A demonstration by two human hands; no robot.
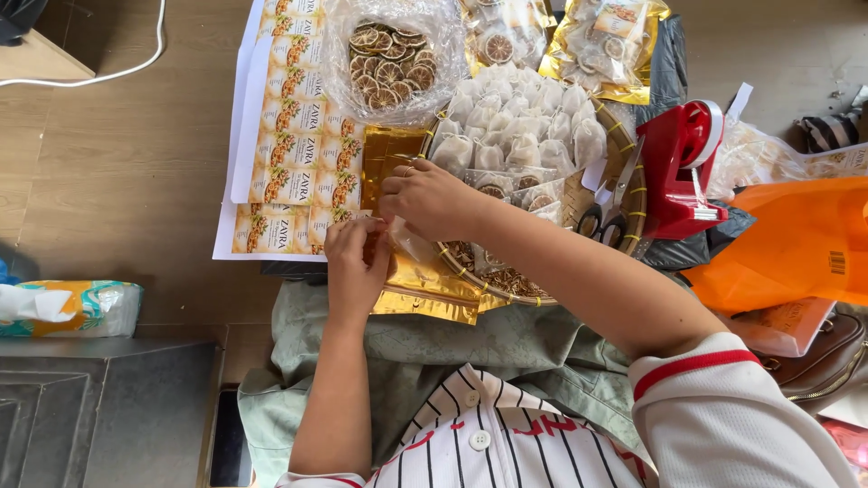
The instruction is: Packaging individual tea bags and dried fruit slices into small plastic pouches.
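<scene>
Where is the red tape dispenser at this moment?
In the head view, the red tape dispenser stands right of centre, just beyond the woven tray's right rim, with black-handled scissors at its left and an orange bag at its right.

We see a red tape dispenser, black-handled scissors, an orange plastic bag and a tissue pack.

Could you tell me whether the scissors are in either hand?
No, the scissors lie beside the red tape dispenser, apart from both hands.
</scene>
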